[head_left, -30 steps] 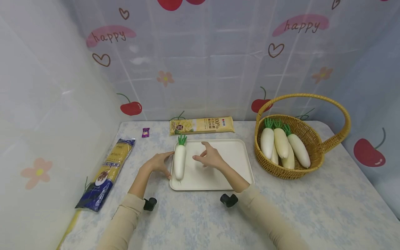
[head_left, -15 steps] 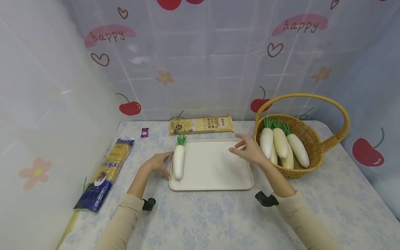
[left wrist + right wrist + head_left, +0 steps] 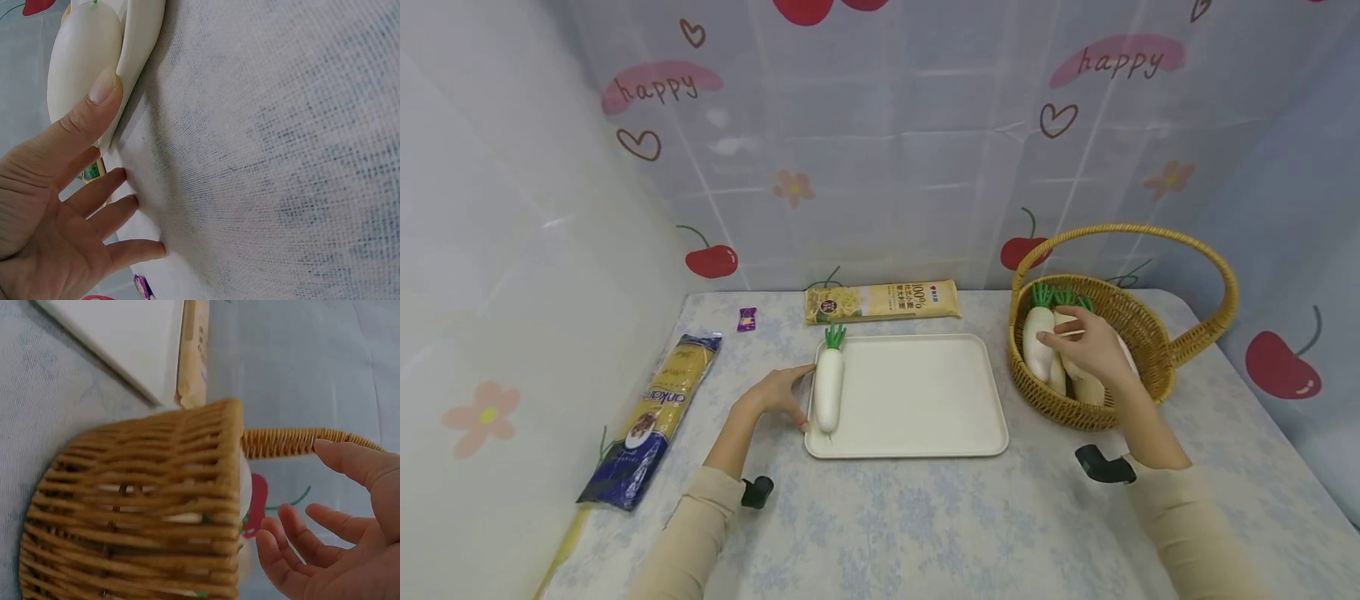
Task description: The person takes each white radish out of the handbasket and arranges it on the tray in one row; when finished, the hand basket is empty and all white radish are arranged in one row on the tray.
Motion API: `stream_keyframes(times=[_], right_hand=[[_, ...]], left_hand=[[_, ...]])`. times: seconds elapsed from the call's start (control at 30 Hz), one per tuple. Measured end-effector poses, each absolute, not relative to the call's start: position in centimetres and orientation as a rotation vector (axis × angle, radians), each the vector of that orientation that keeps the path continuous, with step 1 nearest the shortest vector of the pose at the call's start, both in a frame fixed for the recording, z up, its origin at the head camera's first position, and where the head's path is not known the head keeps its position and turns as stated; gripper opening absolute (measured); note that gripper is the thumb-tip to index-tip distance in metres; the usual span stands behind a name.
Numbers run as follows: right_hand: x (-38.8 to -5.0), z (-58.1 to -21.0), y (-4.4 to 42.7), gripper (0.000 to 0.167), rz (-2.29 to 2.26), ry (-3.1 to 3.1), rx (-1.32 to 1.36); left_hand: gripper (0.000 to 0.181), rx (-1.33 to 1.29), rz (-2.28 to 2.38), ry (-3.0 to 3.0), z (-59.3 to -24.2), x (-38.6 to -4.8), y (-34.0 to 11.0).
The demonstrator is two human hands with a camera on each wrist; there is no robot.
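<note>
A white radish (image 3: 830,392) with a green top lies along the left side of a white tray (image 3: 917,400). Beside that edge rests my left hand (image 3: 778,393), fingers and thumb spread; in the left wrist view the thumb (image 3: 105,94) is at the tray's rim. My right hand (image 3: 1096,346) hovers over a wicker basket (image 3: 1037,400) holding several white radishes, partly hiding them. Its thumb and fingers are apart and hold nothing in the right wrist view, where the basket's woven side (image 3: 144,506) fills the left part.
A yellow noodle packet (image 3: 883,302) lies behind the tray. To the left are a blue-and-yellow pasta packet (image 3: 655,417) and a small purple sweet (image 3: 747,319). The basket's tall handle (image 3: 1221,275) arches up on the right. A patterned curtain (image 3: 880,167) hangs behind.
My right hand has moved right, from above the tray to above the radishes in the basket. My left hand stays at the tray's left edge.
</note>
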State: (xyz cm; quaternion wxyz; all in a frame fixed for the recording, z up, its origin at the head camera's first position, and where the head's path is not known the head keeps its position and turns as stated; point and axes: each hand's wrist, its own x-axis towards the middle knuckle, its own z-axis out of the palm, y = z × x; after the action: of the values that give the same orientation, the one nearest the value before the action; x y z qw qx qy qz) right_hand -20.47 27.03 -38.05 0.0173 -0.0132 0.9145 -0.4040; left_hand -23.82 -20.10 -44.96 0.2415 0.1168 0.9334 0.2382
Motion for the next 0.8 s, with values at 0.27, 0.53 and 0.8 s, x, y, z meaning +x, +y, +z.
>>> stream_keyframes(times=[0.27,0.53,0.8], right_hand=[[-21.2,-39.3,29.8,0.077,-1.163,2.859,0.125],[-22.1,-40.1,31.1,0.089,-1.16,2.687,0.177],[-23.1,-40.3,31.4,0.091,-1.14,2.63,0.219]], left_hand=[[0.11,0.342,0.658,2.554,-45.1,-23.8,-20.2],[0.11,0.34,0.688,2.547,-45.1,-23.8,-20.3],[0.11,0.336,0.684,2.552,-44.9,-23.7,-20.2]])
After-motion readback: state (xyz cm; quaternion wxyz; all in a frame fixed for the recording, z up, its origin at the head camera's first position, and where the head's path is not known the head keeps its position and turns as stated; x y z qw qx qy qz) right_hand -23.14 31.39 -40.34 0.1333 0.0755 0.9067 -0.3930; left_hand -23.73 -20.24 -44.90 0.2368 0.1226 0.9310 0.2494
